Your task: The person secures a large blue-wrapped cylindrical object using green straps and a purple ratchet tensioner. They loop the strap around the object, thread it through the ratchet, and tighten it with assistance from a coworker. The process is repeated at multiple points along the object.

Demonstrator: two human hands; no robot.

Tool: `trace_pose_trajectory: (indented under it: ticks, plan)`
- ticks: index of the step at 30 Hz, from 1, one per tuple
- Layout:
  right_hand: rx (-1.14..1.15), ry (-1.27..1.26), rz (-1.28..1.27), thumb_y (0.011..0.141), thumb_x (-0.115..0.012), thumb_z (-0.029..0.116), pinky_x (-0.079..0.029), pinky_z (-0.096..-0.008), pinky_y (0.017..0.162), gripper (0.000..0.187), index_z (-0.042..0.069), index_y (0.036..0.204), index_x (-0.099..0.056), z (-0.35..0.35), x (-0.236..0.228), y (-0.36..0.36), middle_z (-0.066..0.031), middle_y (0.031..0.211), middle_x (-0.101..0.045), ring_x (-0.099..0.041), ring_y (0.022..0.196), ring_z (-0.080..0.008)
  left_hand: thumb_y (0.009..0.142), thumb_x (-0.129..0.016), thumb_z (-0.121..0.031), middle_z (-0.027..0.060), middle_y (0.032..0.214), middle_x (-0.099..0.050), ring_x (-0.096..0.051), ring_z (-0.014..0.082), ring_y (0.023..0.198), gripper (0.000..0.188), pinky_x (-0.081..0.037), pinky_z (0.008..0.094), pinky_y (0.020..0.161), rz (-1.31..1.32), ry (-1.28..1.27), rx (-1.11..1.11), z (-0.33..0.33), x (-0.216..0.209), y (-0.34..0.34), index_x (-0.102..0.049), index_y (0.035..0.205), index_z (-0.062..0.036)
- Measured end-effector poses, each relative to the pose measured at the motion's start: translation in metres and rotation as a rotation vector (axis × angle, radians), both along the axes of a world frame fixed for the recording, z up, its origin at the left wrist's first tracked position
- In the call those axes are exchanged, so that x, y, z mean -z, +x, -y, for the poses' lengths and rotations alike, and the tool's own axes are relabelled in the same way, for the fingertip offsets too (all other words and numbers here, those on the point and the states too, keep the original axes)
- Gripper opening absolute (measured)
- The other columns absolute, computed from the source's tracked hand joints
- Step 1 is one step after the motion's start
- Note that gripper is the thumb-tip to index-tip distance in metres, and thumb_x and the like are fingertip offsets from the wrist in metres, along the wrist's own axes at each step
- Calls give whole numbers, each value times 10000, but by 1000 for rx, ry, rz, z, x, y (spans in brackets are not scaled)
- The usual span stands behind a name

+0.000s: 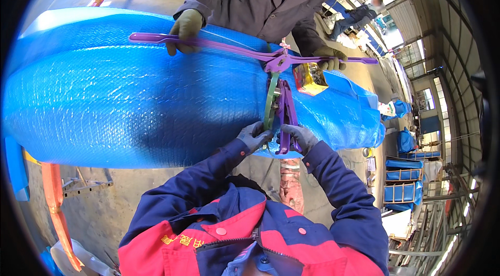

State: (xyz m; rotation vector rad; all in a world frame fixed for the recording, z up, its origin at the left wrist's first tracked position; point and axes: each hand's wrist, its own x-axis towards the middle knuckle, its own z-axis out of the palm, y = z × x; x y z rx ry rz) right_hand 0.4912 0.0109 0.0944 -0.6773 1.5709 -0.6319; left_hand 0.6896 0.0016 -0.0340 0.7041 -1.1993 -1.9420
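Observation:
A large long bundle wrapped in blue plastic sheeting point(94, 93) lies across the view. On its near side stands a purple hand tool with lever handles point(288, 104), and a flat green strip point(270, 101) runs down beside it. My left hand point(254, 136), in a grey glove, is closed at the strip's lower end. My right hand point(300, 138), gloved too, is closed round the purple tool's lower handle. Above, a long-handled purple sealer-like tool point(278, 63) has its jaw at the strip's top. A co-worker's gloved hands point(187, 27) hold its two spread handles.
A small yellow and red open box point(311, 79) with little metal pieces sits on the bundle. Opposite me stands the co-worker in a dark jacket point(255, 2). Orange-wrapped supports point(52, 187) are under the bundle. Blue-covered racks point(403, 182) stand at the right.

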Motion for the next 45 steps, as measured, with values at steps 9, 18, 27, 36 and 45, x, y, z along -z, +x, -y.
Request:
trace_pose_trajectory:
  ticks: [9, 18, 27, 36, 45]
  plan:
    - [-100, -147, -214, 929, -720, 213, -608, -391, 723, 371, -23, 1184, -593, -3, 27, -9, -132, 934, -696, -714, 785, -246, 1035, -642, -221, 73, 1054, -695, -659, 137, 956, 269, -541, 293, 861, -15, 7, -8, 0, -5, 7, -606, 1200, -12]
    - [27, -303, -437, 924, -735, 262, -530, -326, 645, 456, -34, 1240, -593, -16, 36, 24, -92, 863, -673, -630, 704, -161, 1052, -597, -187, 66, 1051, -677, -613, 115, 956, 241, -525, 308, 848, -196, 67, 16, 6, -1, 5, -580, 1211, -6]
    - [-402, -498, -835, 850, -794, 365, -548, -385, 687, 594, -36, 1245, -606, 14, -7, -24, -166, 858, -706, -676, 718, -228, 1040, -618, -199, 41, 1029, -665, -617, 131, 927, 255, -529, 325, 860, -206, 62, -56, 1, 4, 5, -597, 1218, -18]
    - [-176, -408, -771, 846, -794, 250, -541, -390, 653, 402, -17, 1100, -634, -58, -32, -83, -130, 793, -672, -675, 715, -223, 956, -664, -101, 77, 953, -734, -711, 196, 930, 217, -584, 383, 805, 32, -284, 132, -16, -42, 24, -647, 1162, -34]
    - [42, -962, 70, 983, -676, 193, -521, -432, 999, 564, -54, 1441, -457, -131, -8, 35, -189, 1299, -627, -645, 1130, -313, 717, -953, -322, 211, 1354, -590, -610, 321, 1242, 942, -508, 398, 1034, -81, -772, -192, -3, -157, 95, -472, 1447, 27]
